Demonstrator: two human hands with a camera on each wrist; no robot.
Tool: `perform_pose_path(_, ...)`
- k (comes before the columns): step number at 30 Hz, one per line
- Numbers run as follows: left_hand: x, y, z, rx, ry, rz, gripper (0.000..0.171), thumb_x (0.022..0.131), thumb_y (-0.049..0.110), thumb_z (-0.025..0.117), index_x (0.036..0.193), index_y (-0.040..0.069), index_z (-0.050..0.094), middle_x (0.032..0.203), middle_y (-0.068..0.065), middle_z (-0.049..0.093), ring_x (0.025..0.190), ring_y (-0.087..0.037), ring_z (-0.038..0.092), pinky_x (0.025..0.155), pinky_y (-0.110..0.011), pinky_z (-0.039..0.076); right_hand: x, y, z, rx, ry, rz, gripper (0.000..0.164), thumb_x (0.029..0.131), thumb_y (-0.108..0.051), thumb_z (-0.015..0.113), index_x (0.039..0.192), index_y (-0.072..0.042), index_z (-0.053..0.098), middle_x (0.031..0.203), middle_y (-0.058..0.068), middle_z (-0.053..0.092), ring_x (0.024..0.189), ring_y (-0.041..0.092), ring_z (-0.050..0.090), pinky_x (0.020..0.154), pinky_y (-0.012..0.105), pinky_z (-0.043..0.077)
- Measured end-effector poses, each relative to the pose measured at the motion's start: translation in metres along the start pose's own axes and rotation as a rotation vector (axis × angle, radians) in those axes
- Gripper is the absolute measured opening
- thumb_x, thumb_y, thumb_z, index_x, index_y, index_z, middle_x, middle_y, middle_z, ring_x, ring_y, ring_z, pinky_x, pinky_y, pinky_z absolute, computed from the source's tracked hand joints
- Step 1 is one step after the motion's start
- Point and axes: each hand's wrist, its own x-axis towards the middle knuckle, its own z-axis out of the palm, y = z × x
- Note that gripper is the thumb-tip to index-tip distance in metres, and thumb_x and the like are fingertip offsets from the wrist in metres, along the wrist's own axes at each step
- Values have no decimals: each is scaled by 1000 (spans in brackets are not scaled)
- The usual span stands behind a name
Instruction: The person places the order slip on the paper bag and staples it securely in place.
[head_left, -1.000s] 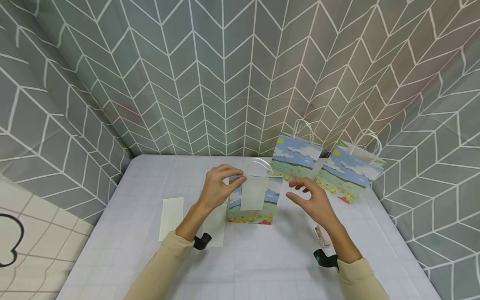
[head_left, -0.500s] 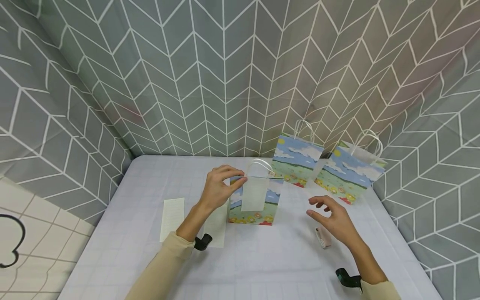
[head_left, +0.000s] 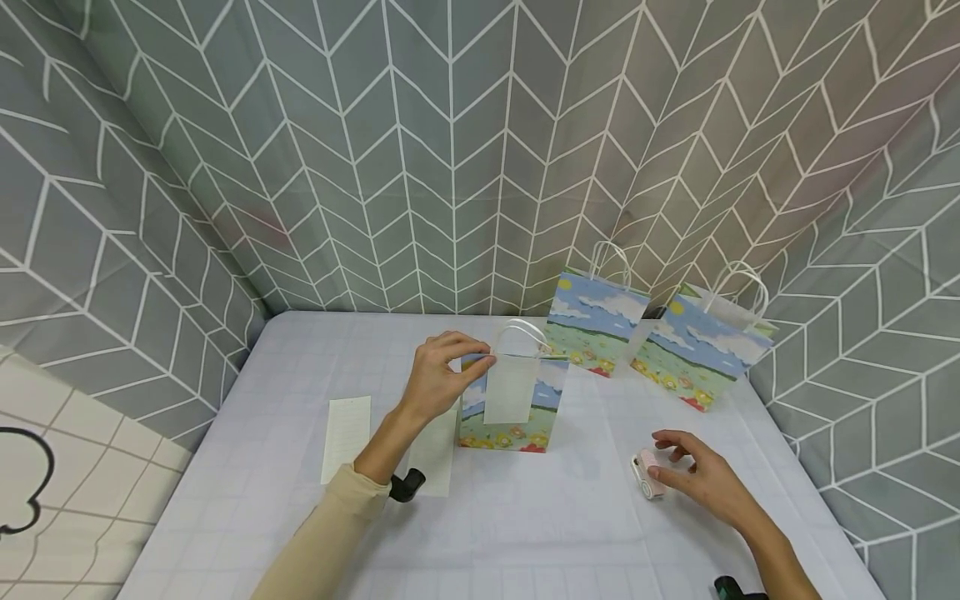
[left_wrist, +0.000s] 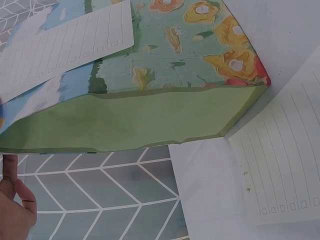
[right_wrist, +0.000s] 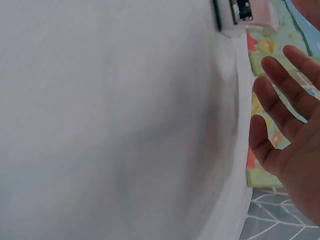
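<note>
My left hand (head_left: 442, 375) pinches the top left corner of a small paper gift bag (head_left: 543, 417) printed with sky, grass and flowers. A lined paper slip (head_left: 510, 390) lies flat against the bag's front, its upper edge near the pinching fingers. The left wrist view shows the bag's green side panel (left_wrist: 125, 120) and the slip's ruled lines. My right hand (head_left: 705, 477) has its fingers spread over a small pink and white mini stapler (head_left: 647, 475) on the table. In the right wrist view, the thumb is near the stapler (right_wrist: 252, 14); whether they touch I cannot tell.
Two matching gift bags (head_left: 596, 321) (head_left: 701, 346) with white handles stand at the back right. Two more lined slips (head_left: 347, 437) (head_left: 431, 454) lie left of the held bag, one partly under my left wrist. A patterned curtain (head_left: 480, 167) surrounds the white-covered table (head_left: 562, 533).
My right hand has moved away from the bag, right and toward the front of the table, down to the mini stapler. The left hand keeps its pinch on the bag.
</note>
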Motion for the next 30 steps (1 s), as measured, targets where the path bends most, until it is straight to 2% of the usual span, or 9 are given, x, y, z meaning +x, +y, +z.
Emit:
perform_pose_path(5, 0, 0, 0, 1, -8, -7, 14, 84, 18, 83, 96, 11, 80, 93, 2, 74, 88, -14, 65, 82, -42, 41, -6, 8, 2, -16, -46, 57, 70, 89, -49, 74, 142, -10, 51, 126, 7, 62, 99, 20, 53, 74, 32, 44)
perform_pose_path(9, 0, 0, 0, 1, -11, -14, 14, 84, 18, 83, 96, 11, 80, 93, 2, 74, 88, -14, 65, 83, -43, 42, -8, 14, 4, -20, -52, 79, 72, 87, -50, 76, 141, -8, 53, 119, 5, 61, 92, 15, 50, 71, 28, 42)
perform_pose_path(12, 0, 0, 0, 2, -9, -10, 14, 84, 17, 83, 96, 10, 80, 93, 2, 74, 88, -14, 65, 83, -44, 43, -8, 16, 5, -16, -53, 82, 69, 87, -49, 76, 137, -7, 57, 115, 5, 61, 87, 13, 48, 69, 27, 39)
perform_pose_path(17, 0, 0, 0, 0, -5, -6, 14, 83, 16, 84, 95, 10, 80, 92, 2, 74, 88, -14, 65, 83, -44, 43, -8, 16, 5, -11, -87, 93, 57, 88, -47, 75, 129, -8, 65, 116, 5, 62, 88, 15, 46, 70, 28, 39)
perform_pose_path(21, -1, -1, 0, -1, -1, -6, 14, 83, 16, 84, 95, 10, 80, 92, 1, 74, 88, -14, 65, 83, -44, 44, -6, 15, 6, -7, -113, 83, 51, 90, -45, 74, 123, -8, 69, 109, 5, 59, 86, 15, 44, 68, 29, 36)
perform_pose_path(30, -1, 0, 1, 2, -2, -10, 14, 84, 16, 83, 95, 10, 80, 93, 1, 74, 90, -15, 66, 83, -43, 43, -6, 13, 11, -32, -107, 72, 48, 90, -46, 74, 121, -9, 70, 101, 2, 55, 83, 12, 44, 67, 28, 35)
